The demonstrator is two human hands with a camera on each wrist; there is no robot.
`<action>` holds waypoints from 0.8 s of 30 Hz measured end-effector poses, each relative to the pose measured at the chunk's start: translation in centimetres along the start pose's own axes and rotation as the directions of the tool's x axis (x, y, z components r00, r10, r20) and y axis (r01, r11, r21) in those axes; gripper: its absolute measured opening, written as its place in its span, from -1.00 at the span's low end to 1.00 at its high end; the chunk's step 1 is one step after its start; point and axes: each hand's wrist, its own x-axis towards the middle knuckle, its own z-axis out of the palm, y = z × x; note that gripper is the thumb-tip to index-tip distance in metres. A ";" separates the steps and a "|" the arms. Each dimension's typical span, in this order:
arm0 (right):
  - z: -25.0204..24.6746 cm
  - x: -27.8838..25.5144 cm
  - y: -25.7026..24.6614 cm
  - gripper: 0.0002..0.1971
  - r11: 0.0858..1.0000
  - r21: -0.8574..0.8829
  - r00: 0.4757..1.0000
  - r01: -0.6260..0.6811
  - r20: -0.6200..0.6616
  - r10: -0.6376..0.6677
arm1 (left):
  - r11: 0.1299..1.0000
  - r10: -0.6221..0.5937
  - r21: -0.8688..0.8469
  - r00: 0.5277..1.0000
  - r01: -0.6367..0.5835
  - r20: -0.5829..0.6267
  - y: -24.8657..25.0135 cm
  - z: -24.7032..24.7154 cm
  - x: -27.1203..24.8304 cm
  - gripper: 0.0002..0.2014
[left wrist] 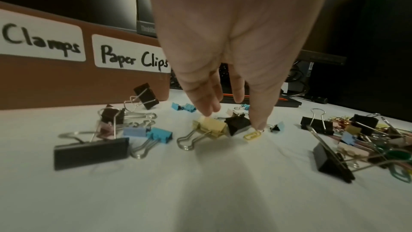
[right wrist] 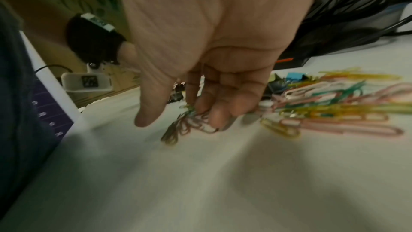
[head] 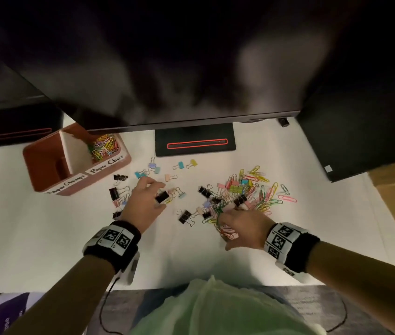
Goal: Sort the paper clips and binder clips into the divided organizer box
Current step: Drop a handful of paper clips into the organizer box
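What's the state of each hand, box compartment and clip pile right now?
left hand: fingers straight, tips down on a black binder clip, no grip yet
right hand: fingers curled round a bunch of paper clips
Paper Clips compartment: partly filled
Paper Clamps compartment: contents hidden
mixed pile: unsorted on table

The organizer box [head: 44, 165] is brown with white labels [left wrist: 131, 54]. The counter [head: 191, 257] is white. Paper clips [head: 261, 192] are yellow, pink and green. Some binder clips [head: 116, 193] are black; others [left wrist: 161, 134] are blue.
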 end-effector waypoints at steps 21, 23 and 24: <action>0.0 1.1 3.3 -0.77 0.953 0.303 0.955 0.004 -0.285 0.087 | 0.992 -0.001 0.125 0.999 0.006 -0.035 0.3 3.5 0.4 -0.86; 0.0 0.8 3.8 -0.79 0.946 0.324 0.955 0.007 -0.283 0.089 | 0.987 -0.003 0.159 1.000 0.005 -0.011 0.3 3.7 0.7 -0.85; 0.1 0.6 4.0 -0.79 0.946 0.323 0.956 0.003 -0.277 0.092 | 0.985 0.003 0.170 1.000 -0.003 -0.001 0.3 3.7 0.8 -0.86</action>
